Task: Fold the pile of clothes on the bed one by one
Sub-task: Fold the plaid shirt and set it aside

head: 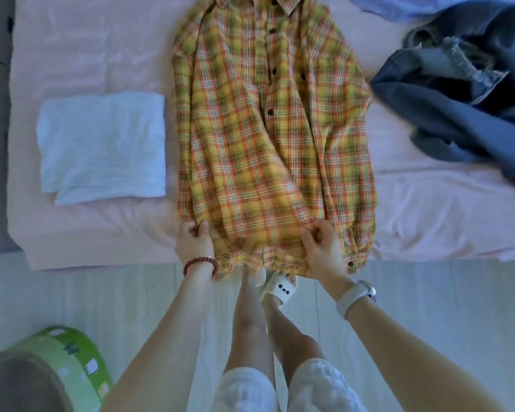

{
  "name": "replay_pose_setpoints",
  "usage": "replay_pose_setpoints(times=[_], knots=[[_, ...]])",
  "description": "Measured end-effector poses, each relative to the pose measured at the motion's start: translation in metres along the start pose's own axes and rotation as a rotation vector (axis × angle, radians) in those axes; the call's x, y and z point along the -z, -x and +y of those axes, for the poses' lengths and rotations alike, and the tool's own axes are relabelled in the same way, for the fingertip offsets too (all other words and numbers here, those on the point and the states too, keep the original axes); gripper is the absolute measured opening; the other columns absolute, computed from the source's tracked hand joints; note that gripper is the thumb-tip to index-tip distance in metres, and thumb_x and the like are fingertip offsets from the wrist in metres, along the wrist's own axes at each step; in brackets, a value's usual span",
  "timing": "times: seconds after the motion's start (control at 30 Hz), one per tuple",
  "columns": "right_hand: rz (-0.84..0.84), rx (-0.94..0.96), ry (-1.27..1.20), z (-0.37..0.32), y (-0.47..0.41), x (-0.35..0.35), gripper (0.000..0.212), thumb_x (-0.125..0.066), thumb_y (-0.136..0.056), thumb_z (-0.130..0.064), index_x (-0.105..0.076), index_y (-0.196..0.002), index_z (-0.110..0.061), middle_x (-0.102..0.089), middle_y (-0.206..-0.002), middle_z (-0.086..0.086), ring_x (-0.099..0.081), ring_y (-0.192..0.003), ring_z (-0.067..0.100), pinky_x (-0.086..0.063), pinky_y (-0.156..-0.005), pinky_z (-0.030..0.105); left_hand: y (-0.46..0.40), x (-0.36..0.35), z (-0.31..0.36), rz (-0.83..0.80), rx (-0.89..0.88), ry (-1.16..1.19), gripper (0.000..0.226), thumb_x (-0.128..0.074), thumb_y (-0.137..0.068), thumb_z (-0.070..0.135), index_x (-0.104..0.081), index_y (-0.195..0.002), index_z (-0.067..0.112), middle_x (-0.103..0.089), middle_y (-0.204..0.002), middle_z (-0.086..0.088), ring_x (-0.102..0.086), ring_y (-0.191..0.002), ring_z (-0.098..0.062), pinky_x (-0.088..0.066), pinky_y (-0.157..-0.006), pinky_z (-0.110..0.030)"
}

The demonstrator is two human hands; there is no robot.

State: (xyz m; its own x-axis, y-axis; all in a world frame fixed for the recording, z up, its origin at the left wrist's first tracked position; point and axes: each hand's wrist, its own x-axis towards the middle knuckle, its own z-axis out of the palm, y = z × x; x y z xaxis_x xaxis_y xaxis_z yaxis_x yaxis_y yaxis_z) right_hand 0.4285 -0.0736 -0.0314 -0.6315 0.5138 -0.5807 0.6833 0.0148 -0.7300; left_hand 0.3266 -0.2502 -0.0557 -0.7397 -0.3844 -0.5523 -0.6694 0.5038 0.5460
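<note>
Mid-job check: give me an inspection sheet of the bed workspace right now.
Surface: pink bedsheet, wrinkled.
Job's things: plaid shirt lies front up, collar far, sleeves folded in; its hem hangs over the near edge. Folded white garment lies left of it. Unfolded denim pile at far right.
Clutter: nothing seen.
Grippers: left hand and right hand each pinch the shirt near the hem.
Cables: nothing seen.
Surroundings: pale plank floor; green round container at lower left.
</note>
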Motion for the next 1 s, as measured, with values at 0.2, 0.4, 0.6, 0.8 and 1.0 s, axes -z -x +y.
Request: replay_pose_setpoints(times=[0.2,0.4,0.6,0.8,1.0], knots=[[0.096,0.068,0.047,-0.021,0.023,0.012,0.013,-0.053,-0.094,-0.023,-0.052,-0.088,-0.011,-0.056,-0.071,0.010,-0.052,-0.063,0.024,-0.045,-0.051,0.031,0.011,0.057,0.003,0.107,-0.217,0.059,0.022,-0.053,-0.093,0.015,-0.063,-0.101,-0.003,-0.055,-0.086,-0.006,-0.048,-0.083,-0.016,-0.032,-0.068,-0.017],[-0.007,-0.127,0.239,0.008,0.040,-0.012,0.017,-0.048,-0.096,-0.027,-0.051,-0.092,-0.011,-0.056,-0.069,0.002,-0.054,-0.060,0.023,-0.046,-0.055,0.034,0.001,0.069,-0.011,-0.054,-0.319,-0.115,0.017,-0.045,-0.097,0.025,-0.044,-0.097,0.008,-0.052,-0.074,0.002,-0.048,-0.062,-0.014,-0.027,-0.059,-0.025],[-0.194,-0.430,0.450,0.048,0.038,-0.035,0.048,-0.037,-0.095,-0.008,-0.029,-0.141,-0.018,-0.056,-0.119,0.010,-0.054,-0.082,0.020,-0.039,-0.050,0.021,-0.040,0.065,-0.038,-0.286,-0.211,-0.652,0.046,-0.058,-0.088,0.031,-0.042,-0.127,0.013,-0.049,-0.125,-0.013,-0.056,-0.104,-0.035,-0.048,-0.081,-0.043],[-0.169,-0.226,0.538,0.015,0.017,-0.045,0.049,-0.036,-0.095,-0.011,-0.028,-0.144,-0.018,-0.039,-0.141,0.011,-0.055,-0.105,0.030,-0.045,-0.075,0.033,-0.032,0.059,-0.007,-0.254,-0.554,-0.737,0.051,-0.055,-0.090,0.023,-0.038,-0.137,0.012,-0.039,-0.137,-0.014,-0.038,-0.124,-0.034,-0.038,-0.096,-0.048],[-0.132,-0.025,0.513,-0.055,-0.029,-0.034,0.048,-0.034,-0.097,-0.012,-0.027,-0.144,-0.017,-0.034,-0.145,0.010,-0.054,-0.065,0.010,-0.046,-0.053,0.024,-0.037,0.038,0.057,-0.336,-0.769,-0.715,0.045,-0.048,-0.093,0.022,-0.040,-0.137,0.015,-0.034,-0.143,-0.006,-0.031,-0.132,-0.027,-0.031,-0.107,-0.042]])
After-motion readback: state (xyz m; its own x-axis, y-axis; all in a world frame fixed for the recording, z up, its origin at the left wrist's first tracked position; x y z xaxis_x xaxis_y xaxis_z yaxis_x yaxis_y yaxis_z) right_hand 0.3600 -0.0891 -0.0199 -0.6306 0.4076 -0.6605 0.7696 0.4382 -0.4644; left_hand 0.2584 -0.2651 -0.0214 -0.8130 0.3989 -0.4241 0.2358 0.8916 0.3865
